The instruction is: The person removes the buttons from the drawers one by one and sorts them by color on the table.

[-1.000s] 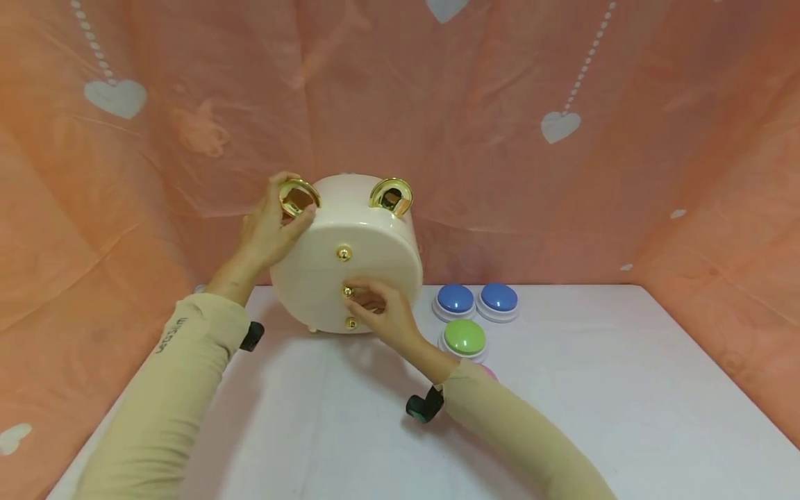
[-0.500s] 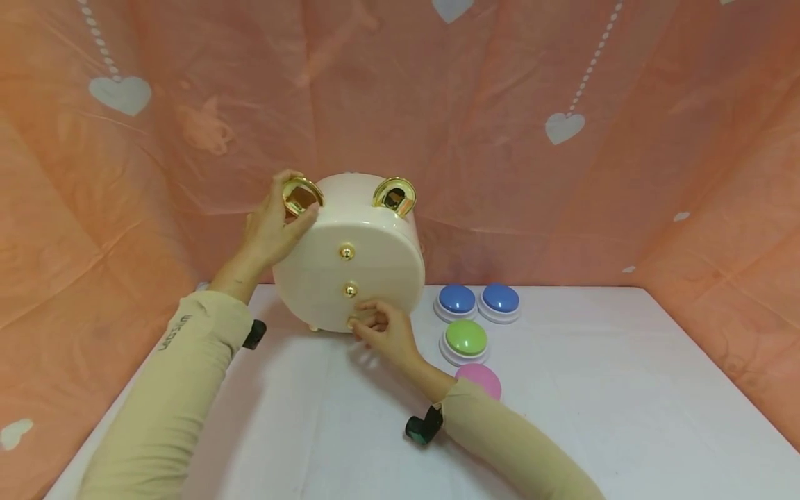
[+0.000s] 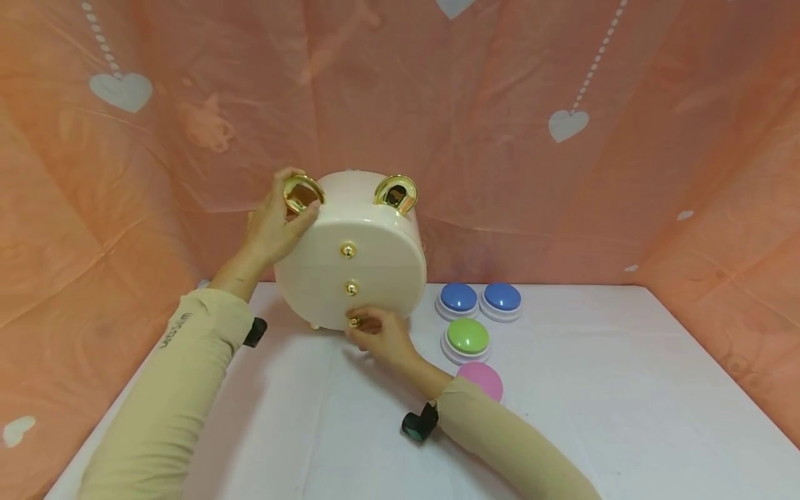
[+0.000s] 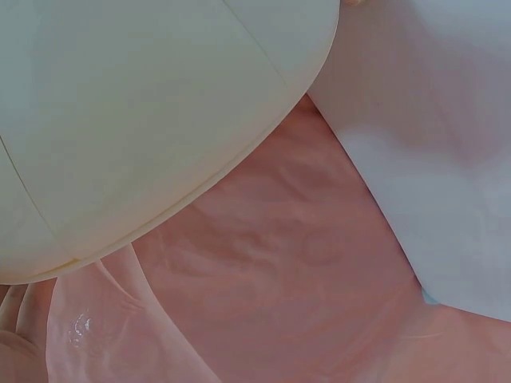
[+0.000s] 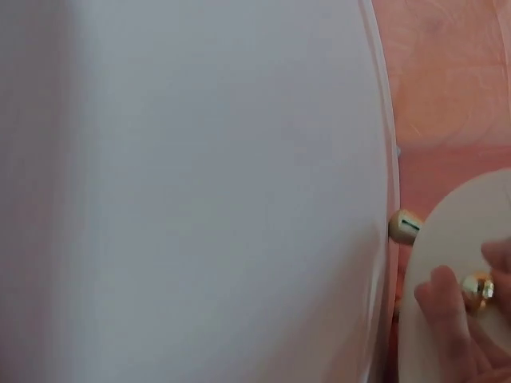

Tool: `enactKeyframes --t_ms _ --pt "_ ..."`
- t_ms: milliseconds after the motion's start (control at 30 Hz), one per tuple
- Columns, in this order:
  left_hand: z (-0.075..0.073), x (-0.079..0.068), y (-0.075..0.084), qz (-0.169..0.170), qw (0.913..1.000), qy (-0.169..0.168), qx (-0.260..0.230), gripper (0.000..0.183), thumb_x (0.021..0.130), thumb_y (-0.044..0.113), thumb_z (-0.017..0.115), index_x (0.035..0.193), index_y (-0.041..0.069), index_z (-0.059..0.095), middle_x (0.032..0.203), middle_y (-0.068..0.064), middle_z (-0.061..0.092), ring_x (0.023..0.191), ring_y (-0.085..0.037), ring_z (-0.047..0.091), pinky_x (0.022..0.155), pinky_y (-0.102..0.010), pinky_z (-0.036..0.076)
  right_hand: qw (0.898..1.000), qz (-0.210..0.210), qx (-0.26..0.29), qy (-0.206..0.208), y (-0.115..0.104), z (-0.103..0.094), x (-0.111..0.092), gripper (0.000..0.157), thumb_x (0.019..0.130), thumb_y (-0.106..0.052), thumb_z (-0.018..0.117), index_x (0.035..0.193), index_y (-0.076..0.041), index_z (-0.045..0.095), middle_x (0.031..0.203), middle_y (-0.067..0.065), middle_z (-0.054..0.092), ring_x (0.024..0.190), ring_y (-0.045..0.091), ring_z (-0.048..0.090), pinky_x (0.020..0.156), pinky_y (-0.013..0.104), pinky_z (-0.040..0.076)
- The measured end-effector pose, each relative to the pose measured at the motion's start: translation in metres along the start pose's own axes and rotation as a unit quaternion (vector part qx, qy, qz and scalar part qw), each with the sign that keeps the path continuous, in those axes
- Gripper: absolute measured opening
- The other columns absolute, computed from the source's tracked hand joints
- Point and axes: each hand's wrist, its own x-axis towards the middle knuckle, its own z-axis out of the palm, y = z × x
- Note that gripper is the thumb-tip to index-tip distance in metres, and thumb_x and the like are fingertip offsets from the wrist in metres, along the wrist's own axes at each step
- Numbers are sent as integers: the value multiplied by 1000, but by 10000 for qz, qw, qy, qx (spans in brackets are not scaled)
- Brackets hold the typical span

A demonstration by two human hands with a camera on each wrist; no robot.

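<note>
A round, glossy cream box with gold ears stands at the back of the table. Three gold knobs run down its front: the top knob, the middle knob and the lowest knob. My left hand grips the left gold ear, thumb in front. In the left wrist view thin seams cross the box front, and part of the left hand shows at the corner. My right hand holds the lowest knob between thumb and fingers; the right wrist view shows this knob between them.
Right of the box, two blue push buttons sit side by side. In front of them are a green button and a pink button, partly behind my right sleeve. Peach cloth hangs behind the white table.
My right hand has gone down from the middle knob to the lowest one, and its fingers now leave that knob visible. The left hand keeps its grip on the ear.
</note>
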Motion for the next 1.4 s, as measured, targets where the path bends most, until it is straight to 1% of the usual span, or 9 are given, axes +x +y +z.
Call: enactKeyframes --t_ms 67,133,267,367,467,667,900,1200,1400 --pt "-1 0 0 0 10000 8 18 57 94 39 48 141 19 22 134 -25 48 120 -45 48 96 -66 27 9998 80 128 137 -5 2 0 26 84 0 67 109 6 66 91 26 68 69 11 63 59 27 55" --pt "-1 0 0 -41 10000 -21 61 57 94 40 48 141 20 22 135 -24 48 119 -46 48 95 -65 29 9991 178 262 297 -14 3 -3 24 84 3 66 107 9 66 91 28 68 68 12 62 60 32 56" --pt "0 -1 0 -116 9999 -66 99 57 94 41 48 141 21 22 135 -22 48 118 -45 49 95 -64 30 9971 328 446 518 -14 5 -3 22 84 4 65 104 11 67 91 32 68 68 35 67 60 50 55" --pt "0 0 0 -105 9999 -29 71 57 94 41 48 141 22 23 135 -22 49 119 -43 49 97 -64 28 9969 318 427 575 2 6 3 21 84 0 68 103 8 70 89 29 69 72 47 66 61 54 54" --pt "0 0 0 -101 9999 -9 44 57 94 41 49 141 22 23 135 -22 49 120 -43 48 97 -64 27 9971 248 404 603 6 4 6 20 83 -2 70 101 6 71 88 26 70 72 43 68 62 49 56" --pt "1 1 2 -99 9999 -6 49 57 93 41 49 141 22 24 135 -21 49 119 -43 49 97 -63 29 9971 243 400 597 8 1 6 18 81 -4 73 97 3 74 85 21 72 64 21 69 57 31 56" --pt "0 0 -1 -130 9999 68 39 57 93 41 50 141 23 25 134 -20 50 116 -43 50 95 -62 30 9987 189 240 414 4 1 -1 19 81 -7 74 100 -1 75 83 19 72 64 21 67 56 19 50" --pt "1 1 -2 -167 9998 62 38 57 93 41 51 141 24 25 136 -20 49 117 -44 49 94 -63 30 9987 341 360 96 -3 0 -18 23 82 -6 72 104 2 72 91 22 72 69 27 69 61 25 55" --pt "0 1 -2 -134 9999 46 8 57 93 41 50 141 23 24 137 -20 48 119 -44 49 95 -63 29 9985 374 375 -100 -6 -3 -28 22 84 -6 71 103 3 72 91 22 72 65 14 68 59 27 55"
